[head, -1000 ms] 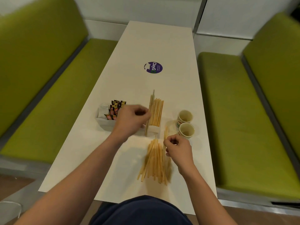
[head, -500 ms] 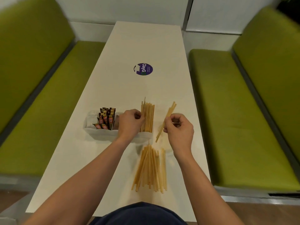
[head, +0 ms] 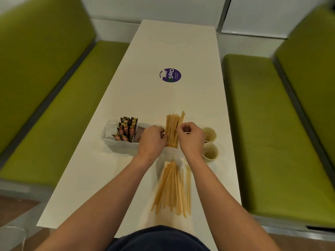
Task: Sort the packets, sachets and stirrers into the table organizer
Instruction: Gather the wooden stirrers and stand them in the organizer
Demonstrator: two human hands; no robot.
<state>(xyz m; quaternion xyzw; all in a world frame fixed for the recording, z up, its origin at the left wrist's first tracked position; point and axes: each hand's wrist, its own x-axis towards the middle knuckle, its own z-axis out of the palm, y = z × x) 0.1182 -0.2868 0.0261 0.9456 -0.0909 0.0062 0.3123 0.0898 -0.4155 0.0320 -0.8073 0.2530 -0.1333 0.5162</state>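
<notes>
A translucent white table organizer sits mid-table. Its left part holds white packets, the middle holds dark and orange sachets, and a brown packet lies beside them. Wooden stirrers stand in its right compartment. My left hand rests curled against the left side of that bundle. My right hand pinches a few stirrers at the bundle's right side. A loose pile of stirrers lies on the table in front of the organizer, between my forearms.
Two paper cups stand right of the organizer, close to my right hand. A purple round sticker marks the table farther away. Green benches flank both sides.
My right hand lifted a few stirrers off the loose pile, carried them left and forward, and now holds them against the bundle in the organizer. My left hand stayed beside that bundle.
</notes>
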